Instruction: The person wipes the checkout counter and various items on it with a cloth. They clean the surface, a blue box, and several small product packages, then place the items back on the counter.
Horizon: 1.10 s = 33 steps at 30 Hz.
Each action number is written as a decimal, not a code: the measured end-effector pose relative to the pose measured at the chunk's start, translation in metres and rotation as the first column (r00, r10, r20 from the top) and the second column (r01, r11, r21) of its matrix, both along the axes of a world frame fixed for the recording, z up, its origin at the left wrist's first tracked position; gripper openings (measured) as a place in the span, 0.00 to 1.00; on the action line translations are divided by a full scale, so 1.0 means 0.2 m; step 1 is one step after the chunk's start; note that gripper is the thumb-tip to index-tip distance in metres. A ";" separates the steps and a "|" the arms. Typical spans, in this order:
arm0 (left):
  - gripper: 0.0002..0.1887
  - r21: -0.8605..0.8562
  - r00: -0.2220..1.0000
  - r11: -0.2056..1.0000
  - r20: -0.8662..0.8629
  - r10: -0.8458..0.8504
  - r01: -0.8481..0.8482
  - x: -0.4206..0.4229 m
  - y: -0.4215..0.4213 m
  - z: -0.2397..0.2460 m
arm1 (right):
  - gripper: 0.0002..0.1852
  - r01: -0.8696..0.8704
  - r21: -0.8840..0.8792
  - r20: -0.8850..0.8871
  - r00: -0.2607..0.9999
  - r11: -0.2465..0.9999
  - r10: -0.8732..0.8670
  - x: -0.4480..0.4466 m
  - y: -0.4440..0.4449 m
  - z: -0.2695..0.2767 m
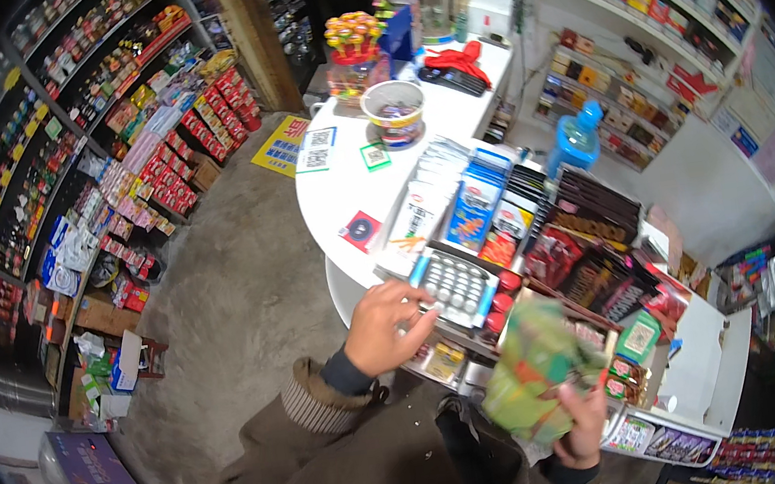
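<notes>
My left hand [392,325] is over the near left corner of an open display box [456,284] with rows of round silver-white items. Its thumb and forefinger come close together at the box's edge; whether something small is between them cannot be made out. In my right hand [582,421] is a crumpled green patterned soft package [532,366], blurred, held in front of my coat above the counter's near edge. Red round items [503,300] stand between the box and the package. Beyond the box are upright packets, among them a blue snack packet [475,198].
A white curved counter [325,206] carries a plastic tub [395,114], a lollipop stand [356,57] and a keyboard [453,80]. Dark boxed packets [593,202] and a blue bottle [574,139] are on the right. Stocked shelves [24,178] line the left, across the concrete floor [237,260].
</notes>
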<state>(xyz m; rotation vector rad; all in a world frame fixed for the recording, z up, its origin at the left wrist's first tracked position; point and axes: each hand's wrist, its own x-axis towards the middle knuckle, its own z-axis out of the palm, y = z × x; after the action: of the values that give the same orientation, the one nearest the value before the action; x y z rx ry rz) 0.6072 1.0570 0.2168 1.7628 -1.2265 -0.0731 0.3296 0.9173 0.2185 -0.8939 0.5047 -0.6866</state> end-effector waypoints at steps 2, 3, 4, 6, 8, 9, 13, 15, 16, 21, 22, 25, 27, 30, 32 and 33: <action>0.15 -0.017 0.996 0.997 -0.043 0.074 -0.075 0.12 0.25 -0.07 | 0.27 0.021 -0.033 -0.112 0.993 0.999 -0.024 0.21 0.18 -0.09; 0.15 0.003 0.993 0.995 -0.069 0.097 -0.097 0.19 0.38 -0.11 | 0.27 0.056 -0.132 -0.183 0.980 0.990 -0.080 0.30 0.23 -0.12; 0.15 -0.005 0.987 0.993 -0.103 0.120 -0.121 0.26 0.50 -0.16 | 0.27 0.084 -0.255 -0.172 0.976 0.963 -0.130 0.40 0.28 -0.15; 0.14 -0.032 0.972 0.987 -0.179 0.152 -0.160 0.40 0.75 -0.26 | 0.28 0.330 -0.767 -0.046 0.828 0.551 -0.559 0.61 0.30 -0.16; 0.12 0.027 0.954 0.986 -0.248 0.168 -0.167 0.54 0.99 -0.35 | 0.26 0.120 -0.977 0.212 0.511 -0.175 -0.833 0.89 0.24 -0.13; 0.12 0.026 0.950 0.987 -0.270 0.158 -0.156 0.65 1.09 -0.39 | 0.22 -0.450 -0.720 0.578 0.033 -0.528 -0.816 1.07 0.20 -0.11; 0.13 0.059 0.899 0.986 -0.405 0.167 -0.157 1.00 1.53 -0.49 | 0.14 0.129 -0.950 0.311 0.353 -0.283 -0.883 2.13 0.28 -0.38; 0.12 0.079 0.899 0.976 -0.379 0.219 -0.204 1.18 1.72 -0.52 | 0.23 -0.761 -0.393 -0.919 0.316 0.516 -0.234 2.53 0.51 -0.59; 0.11 0.079 0.901 0.964 -0.343 0.266 -0.254 1.27 1.80 -0.53 | 0.18 -0.847 -0.402 -0.895 0.444 0.348 0.046 2.59 0.61 -0.64; 0.11 0.164 0.773 0.863 -0.388 0.502 -0.479 1.60 2.03 -0.59 | 0.27 -0.138 -0.808 -0.398 0.844 0.573 -0.358 2.50 0.51 -0.40; 0.11 0.167 0.785 0.873 -0.385 0.485 -0.457 1.66 2.04 -0.60 | 0.24 0.150 -0.836 -0.212 0.799 0.528 -0.562 2.50 0.42 -0.33; 0.11 0.164 0.838 0.896 -0.315 0.445 -0.414 1.80 2.01 -0.60 | 0.21 0.033 -0.922 -0.298 0.578 0.387 -0.760 2.75 0.35 -0.38; 0.12 0.224 0.896 0.920 -0.242 0.373 -0.322 1.89 1.95 -0.58 | 0.20 -0.387 -0.716 -0.643 0.690 0.580 -0.333 2.95 0.42 -0.54; 0.13 0.239 0.928 0.950 -0.265 0.261 -0.199 2.06 1.84 -0.54 | 0.20 -0.408 -0.763 -0.448 0.893 0.502 0.044 2.98 0.42 -0.68; 0.13 0.268 0.907 0.946 -0.326 0.265 -0.180 2.18 1.79 -0.51 | 0.18 0.142 -0.579 -0.231 0.916 0.803 -0.329 2.92 0.31 -0.64; 0.13 0.275 0.894 0.942 -0.345 0.285 -0.194 2.26 1.74 -0.51 | 0.21 0.490 -0.554 0.095 0.840 0.673 -0.534 2.93 0.26 -0.62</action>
<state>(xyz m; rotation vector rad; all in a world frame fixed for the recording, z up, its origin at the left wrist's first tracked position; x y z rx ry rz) 1.0587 1.4046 0.1156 1.9775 -0.7318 -0.4118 0.9151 0.9703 0.0941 -1.3561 0.6473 -1.3785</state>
